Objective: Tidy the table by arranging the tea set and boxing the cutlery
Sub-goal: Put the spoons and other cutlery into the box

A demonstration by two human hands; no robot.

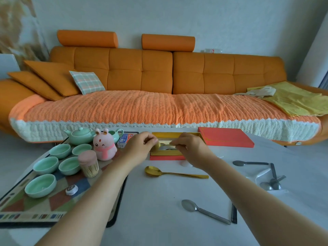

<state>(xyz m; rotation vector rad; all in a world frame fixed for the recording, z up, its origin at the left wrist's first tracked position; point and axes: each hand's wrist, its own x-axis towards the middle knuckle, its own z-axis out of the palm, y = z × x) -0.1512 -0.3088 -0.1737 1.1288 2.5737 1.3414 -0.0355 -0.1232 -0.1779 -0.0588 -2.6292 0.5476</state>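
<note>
Over the gold-lined box (177, 134), the left hand (142, 145) curls its fingers (150, 139) round the bowl of a shiny gold spoon (157, 146); the right hand (190, 149) pinches its slim handle. A second spoon (154, 171) lies on the smooth worktop (159, 210).

We see soft, even daylight across the sofa (159, 73); in front of it the shadows are faint and short, lying under the left hand (140, 146), the right hand (191, 148) and the gold spoon (157, 146) they pinch, all slightly soft; left of the sofa the dried grass (16, 23) is smeared; the sofa's front edge bows, and the forearms nearest us stretch wide.
</note>
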